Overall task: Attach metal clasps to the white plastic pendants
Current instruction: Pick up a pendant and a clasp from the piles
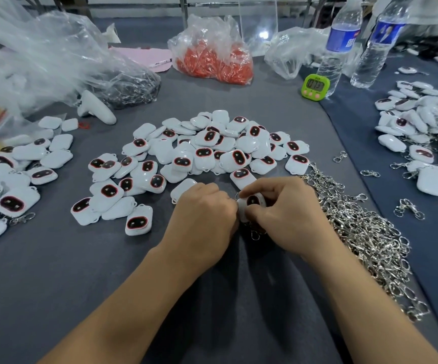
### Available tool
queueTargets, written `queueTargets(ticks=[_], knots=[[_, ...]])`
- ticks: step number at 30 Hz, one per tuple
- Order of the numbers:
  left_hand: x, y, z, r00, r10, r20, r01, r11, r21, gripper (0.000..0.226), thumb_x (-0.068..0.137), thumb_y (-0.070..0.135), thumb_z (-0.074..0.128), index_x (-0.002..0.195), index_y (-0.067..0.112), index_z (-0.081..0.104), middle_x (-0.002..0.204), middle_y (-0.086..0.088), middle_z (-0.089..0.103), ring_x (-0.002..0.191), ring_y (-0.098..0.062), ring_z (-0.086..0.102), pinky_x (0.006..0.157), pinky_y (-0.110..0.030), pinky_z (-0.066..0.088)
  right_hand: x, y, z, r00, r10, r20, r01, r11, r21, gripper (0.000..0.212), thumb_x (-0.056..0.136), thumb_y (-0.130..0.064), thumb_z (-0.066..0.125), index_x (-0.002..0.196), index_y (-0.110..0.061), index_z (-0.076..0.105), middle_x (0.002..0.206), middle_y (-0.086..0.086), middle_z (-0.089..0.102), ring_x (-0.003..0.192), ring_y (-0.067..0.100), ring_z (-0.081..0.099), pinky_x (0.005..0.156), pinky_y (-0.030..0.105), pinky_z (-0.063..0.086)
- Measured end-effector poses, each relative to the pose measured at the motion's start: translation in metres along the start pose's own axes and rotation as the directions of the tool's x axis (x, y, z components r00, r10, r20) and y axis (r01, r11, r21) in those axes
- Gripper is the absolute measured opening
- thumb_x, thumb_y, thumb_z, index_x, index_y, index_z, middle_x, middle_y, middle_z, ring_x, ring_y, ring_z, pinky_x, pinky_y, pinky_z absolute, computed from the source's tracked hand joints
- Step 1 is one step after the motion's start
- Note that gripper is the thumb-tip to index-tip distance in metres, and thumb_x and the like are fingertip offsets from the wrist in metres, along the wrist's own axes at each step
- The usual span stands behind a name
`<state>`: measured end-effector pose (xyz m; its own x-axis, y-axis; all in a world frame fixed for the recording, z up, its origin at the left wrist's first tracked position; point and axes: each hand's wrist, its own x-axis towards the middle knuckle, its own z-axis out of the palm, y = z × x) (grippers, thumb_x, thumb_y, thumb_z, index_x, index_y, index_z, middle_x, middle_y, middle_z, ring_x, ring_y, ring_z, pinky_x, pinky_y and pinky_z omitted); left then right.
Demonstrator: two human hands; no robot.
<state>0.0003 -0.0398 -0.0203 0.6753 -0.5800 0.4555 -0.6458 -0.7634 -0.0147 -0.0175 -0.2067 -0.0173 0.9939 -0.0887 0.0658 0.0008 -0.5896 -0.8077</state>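
Between my two hands sits one white plastic pendant [252, 203] with a dark red-rimmed face. My right hand [289, 214] grips it from the right, fingers curled over it. My left hand [202, 216] is curled against its left edge; what its fingertips pinch is hidden. A metal clasp [256, 233] hangs under the pendant. A heap of loose pendants [202, 151] lies just beyond my hands. A long pile of metal clasps [365, 232] runs along the right.
More pendants lie at the left [15, 174], and pendants with clasps at the far right [423, 132]. At the back are a bag of red parts [212, 61], clear plastic bags [42, 53], two water bottles [338, 46], a green timer [315, 85] and a white controller [94, 107].
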Motion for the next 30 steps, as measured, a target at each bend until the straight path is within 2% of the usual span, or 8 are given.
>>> queueTargets(ticks=[5, 8, 11, 14, 16, 20, 26, 30], knots=[[-0.001, 0.005, -0.001, 1.0, -0.002, -0.008, 0.002, 1.0, 0.022, 0.031, 0.061, 0.01, 0.087, 0.054, 0.015, 0.058, 0.053, -0.004, 0.053, 0.055, -0.026, 0.051, 0.057, -0.033, 0.034, 0.0, -0.003, 0.001, 0.999, 0.039, 0.024, -0.04, 0.998, 0.044, 0.021, 0.078, -0.01, 0.073, 0.083, -0.03, 0.078, 0.074, -0.012, 0.076, 0.07, 0.007, 0.071, 0.07, 0.022, 0.057], [-0.002, 0.004, 0.002, 1.0, 0.011, -0.029, -0.01, 0.999, 0.033, 0.029, 0.062, 0.011, 0.086, 0.055, 0.015, 0.059, 0.055, -0.004, 0.054, 0.057, -0.025, 0.052, 0.058, -0.034, 0.037, 0.002, -0.002, 0.001, 0.977, 0.186, 0.106, -0.208, 0.945, 0.254, 0.028, 0.078, 0.005, 0.069, 0.081, -0.021, 0.079, 0.075, 0.003, 0.077, 0.055, 0.021, 0.066, 0.059, 0.035, 0.059], [0.0, 0.0, 0.003, 0.995, -0.03, -0.097, 0.026, 0.999, -0.045, 0.021, 0.069, 0.013, 0.083, 0.059, 0.014, 0.065, 0.058, -0.002, 0.058, 0.061, -0.023, 0.053, 0.062, -0.033, 0.039, 0.006, -0.001, -0.002, 0.945, 0.285, 0.158, -0.326, 0.804, 0.498, 0.03, 0.078, 0.017, 0.065, 0.077, -0.01, 0.08, 0.072, 0.012, 0.075, 0.045, 0.02, 0.06, 0.045, 0.026, 0.05], [0.002, -0.005, 0.001, 0.983, -0.148, -0.112, 0.114, 0.957, -0.266, 0.012, 0.07, 0.014, 0.082, 0.065, 0.018, 0.071, 0.062, 0.005, 0.063, 0.066, -0.018, 0.056, 0.066, -0.031, 0.044, 0.009, 0.001, -0.006, 0.932, 0.299, 0.205, -0.36, 0.692, 0.626, 0.03, 0.079, 0.02, 0.061, 0.082, -0.004, 0.079, 0.074, 0.015, 0.072, 0.045, 0.021, 0.061, 0.041, 0.022, 0.047], [0.001, -0.007, 0.001, 0.965, -0.259, -0.051, 0.211, 0.873, -0.44, 0.008, 0.071, 0.019, 0.08, 0.07, 0.025, 0.075, 0.066, 0.01, 0.067, 0.069, -0.01, 0.058, 0.069, -0.027, 0.046, 0.01, 0.001, -0.007, 0.927, 0.296, 0.232, -0.374, 0.663, 0.649, 0.028, 0.079, 0.019, 0.059, 0.085, -0.001, 0.077, 0.075, 0.018, 0.072, 0.045, 0.021, 0.059, 0.041, 0.022, 0.046], [0.002, -0.011, 0.005, 0.876, -0.469, 0.113, 0.386, 0.542, -0.746, 0.016, 0.074, 0.021, 0.083, 0.08, 0.035, 0.079, 0.074, 0.02, 0.072, 0.066, 0.0, 0.065, 0.062, -0.011, 0.048, 0.013, 0.003, -0.007, 0.919, 0.292, 0.264, -0.391, 0.591, 0.706, 0.027, 0.082, 0.017, 0.055, 0.09, 0.001, 0.075, 0.072, 0.019, 0.071, 0.044, 0.021, 0.058, 0.041, 0.021, 0.047], [0.006, -0.013, 0.009, 0.841, -0.471, 0.267, 0.423, 0.265, -0.867, 0.014, 0.083, 0.028, 0.08, 0.086, 0.041, 0.079, 0.085, 0.016, 0.077, 0.083, -0.001, 0.072, 0.074, -0.012, 0.051, 0.014, 0.004, -0.011, 0.912, 0.259, 0.318, -0.407, 0.478, 0.778, 0.034, 0.081, 0.012, 0.053, 0.077, -0.006, 0.081, 0.074, 0.017, 0.072, 0.047, 0.019, 0.059, 0.041, 0.019, 0.045], [0.006, -0.008, 0.007, 0.825, -0.45, 0.343, 0.425, 0.094, -0.9, 0.01, 0.079, 0.026, 0.081, 0.076, 0.036, 0.08, 0.077, 0.01, 0.076, 0.075, 0.0, 0.068, 0.072, -0.012, 0.05, 0.013, 0.001, -0.01, 0.917, 0.2, 0.346, -0.4, 0.473, 0.785, 0.026, 0.061, -0.001, 0.062, 0.075, -0.009, 0.082, 0.073, 0.014, 0.073, 0.048, 0.019, 0.058, 0.045, 0.019, 0.045]])
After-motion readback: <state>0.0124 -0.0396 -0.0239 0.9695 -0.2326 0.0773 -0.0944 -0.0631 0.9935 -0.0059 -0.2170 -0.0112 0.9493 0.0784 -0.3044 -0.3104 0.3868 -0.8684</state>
